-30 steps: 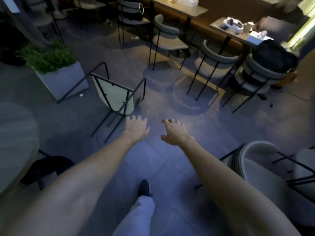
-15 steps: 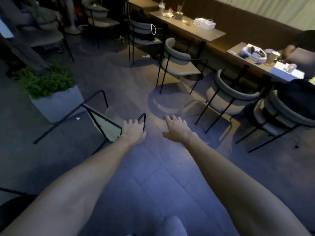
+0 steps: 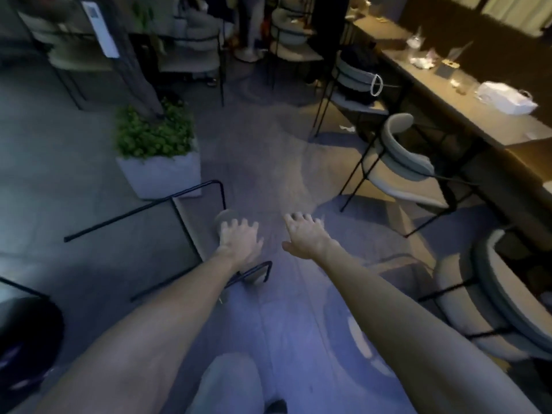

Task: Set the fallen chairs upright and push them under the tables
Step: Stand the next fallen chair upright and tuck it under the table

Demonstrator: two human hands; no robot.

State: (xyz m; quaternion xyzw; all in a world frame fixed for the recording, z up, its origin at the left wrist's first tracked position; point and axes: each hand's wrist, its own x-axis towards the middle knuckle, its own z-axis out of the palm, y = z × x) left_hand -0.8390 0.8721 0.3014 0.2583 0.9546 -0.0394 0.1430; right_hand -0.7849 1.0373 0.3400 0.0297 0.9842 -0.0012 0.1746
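Fallen chair (image 3: 200,222) lies on its side on the floor (image 3: 268,162), just beside the planter (image 3: 161,174). Left hand (image 3: 239,242), grip spread, is over its seat edge, contact unclear; right hand (image 3: 304,237), grip spread, holds nothing. Advisable: clasp the frame two-handed and pivot it onto its legs, clear of the planter.

I see the fallen chair (image 3: 195,224) as a thin black frame with a pale grey-beige seat, on a grey tiled floor (image 3: 283,309) washed with blue. The planter (image 3: 161,176) is off-white under bright green foliage (image 3: 152,135), and the upright chair (image 3: 400,171) has light grey upholstery and black legs. The long table (image 3: 493,127) is tan-brown with a white bag (image 3: 504,98) on it, and the trouser leg (image 3: 230,383) is light grey.
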